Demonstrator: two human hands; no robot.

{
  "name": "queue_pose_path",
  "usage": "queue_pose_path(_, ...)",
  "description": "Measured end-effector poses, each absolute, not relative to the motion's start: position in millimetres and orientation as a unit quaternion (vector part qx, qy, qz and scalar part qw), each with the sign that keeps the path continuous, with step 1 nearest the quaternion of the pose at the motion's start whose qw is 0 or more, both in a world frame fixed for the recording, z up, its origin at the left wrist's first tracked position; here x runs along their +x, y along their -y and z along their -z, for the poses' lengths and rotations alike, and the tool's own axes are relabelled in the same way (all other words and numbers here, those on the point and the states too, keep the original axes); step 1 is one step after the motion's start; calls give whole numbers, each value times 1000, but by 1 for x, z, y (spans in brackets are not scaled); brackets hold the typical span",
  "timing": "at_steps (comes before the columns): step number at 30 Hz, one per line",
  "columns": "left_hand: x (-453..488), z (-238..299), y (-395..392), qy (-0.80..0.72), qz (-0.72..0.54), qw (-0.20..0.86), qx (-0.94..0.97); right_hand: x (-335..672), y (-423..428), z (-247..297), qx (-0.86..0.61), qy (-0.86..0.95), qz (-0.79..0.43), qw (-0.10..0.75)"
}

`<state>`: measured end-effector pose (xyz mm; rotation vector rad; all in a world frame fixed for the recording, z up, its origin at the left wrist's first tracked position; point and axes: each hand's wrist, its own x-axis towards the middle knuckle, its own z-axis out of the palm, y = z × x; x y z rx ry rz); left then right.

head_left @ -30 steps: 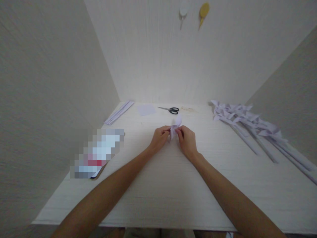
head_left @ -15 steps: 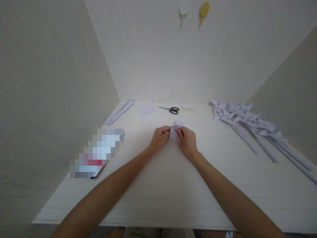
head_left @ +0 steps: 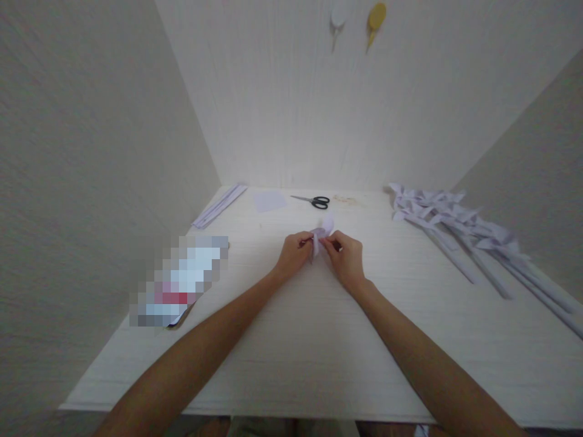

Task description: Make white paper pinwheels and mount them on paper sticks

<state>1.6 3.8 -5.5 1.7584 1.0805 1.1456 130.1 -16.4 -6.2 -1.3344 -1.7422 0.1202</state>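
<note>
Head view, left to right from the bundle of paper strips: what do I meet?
Paper strips → flat paper sheet → left hand → held paper piece → right hand → pile of folded paper shapes.

A white, round-topped hook and a yellow, round-topped hook, each with a thin tail, hung high on the pale, streaked far wall. Along the far side of the white, faintly grained tabletop lay metal scissors with black handles, blades pointing left. A flat, slanting object, mostly hidden by pixel blur, lay at left. At far right, white paper pinwheels with long stems overlapped.
</note>
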Motion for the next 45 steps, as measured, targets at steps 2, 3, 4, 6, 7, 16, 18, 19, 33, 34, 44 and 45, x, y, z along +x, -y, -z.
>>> queue_pose_path(2,1,6,-5,-429,-451,376,686,130,16,6,-528,711,-61,460)
queue_pose_path(3,1,7,-5,-431,-454,376,683,130,17,6,-522,712,-67,465)
queue_pose_path(4,1,8,-6,-431,-458,376,680,130,17,6,-517,711,-72,470)
queue_pose_path(6,1,10,-8,-427,-467,380,675,129,17,7,-511,706,-82,483)
queue_pose_path(7,1,11,-8,-422,-471,383,673,129,17,7,-511,702,-88,489)
queue_pose_path(16,1,12,-9,-426,-470,379,674,129,16,7,-549,699,-54,454)
queue_pose_path(18,0,11,-9,-433,-468,374,673,129,16,6,-559,702,-44,440)
queue_pose_path(19,0,10,-8,-436,-467,371,674,129,16,6,-563,703,-40,433)
queue_pose_path(33,0,11,-9,-444,-465,396,656,130,15,7,-540,712,-47,447)
queue_pose_path(34,0,11,-10,-448,-463,395,655,130,15,8,-536,714,-51,449)
queue_pose_path(44,-2,12,-11,-456,-459,371,666,130,16,4,-545,708,-56,447)
queue_pose_path(45,-2,11,-10,-453,-458,373,668,130,16,4,-549,706,-54,444)
